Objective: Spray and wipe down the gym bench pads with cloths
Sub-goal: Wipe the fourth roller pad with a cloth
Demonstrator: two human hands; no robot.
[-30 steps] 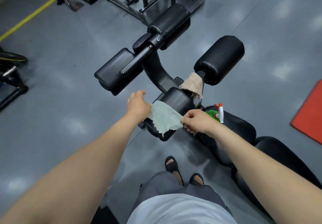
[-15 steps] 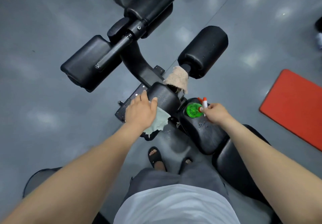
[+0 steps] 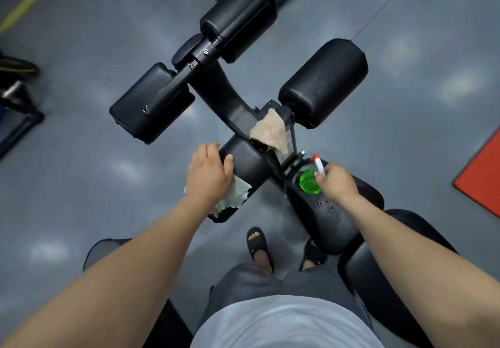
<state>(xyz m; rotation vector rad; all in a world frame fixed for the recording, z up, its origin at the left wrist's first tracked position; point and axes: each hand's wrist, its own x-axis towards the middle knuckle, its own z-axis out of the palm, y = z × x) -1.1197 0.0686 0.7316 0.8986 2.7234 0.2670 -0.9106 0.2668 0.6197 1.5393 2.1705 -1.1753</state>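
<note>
While both hands were stretching the cloth a second ago, I now log a split, head view only. Left hand [image 3: 208,177] sits at 8 o'clock of frame centre, fingers spread and laid nearly flat over the top of the near roller pad [image 3: 251,165]. It presses the pale green cloth [image 3: 234,197] against the pad, and the cloth's ragged edge hangs out below the palm at 5 o'clock.

Right hand [image 3: 336,182] has let go of the cloth and gone to 3 o'clock of the left. Its fingers are curled round the neck of the green spray bottle [image 3: 308,182], white-and-orange nozzle pointing to 11 o'clock. The bottle looks set on the seat pad [image 3: 327,225]; I cannot tell if it is lifted yet. Droplets show on that pad just below the hand.

A tan cloth [image 3: 270,132] is draped on the frame at 12 o'clock of the near roller, untouched. The far right roller pad [image 3: 324,82] is at 1 o'clock.

My read: the work goes from two-handed wiping to one hand wiping while the other fetches spray. The next squirt is likely, and the far rollers are not yet done.
</note>
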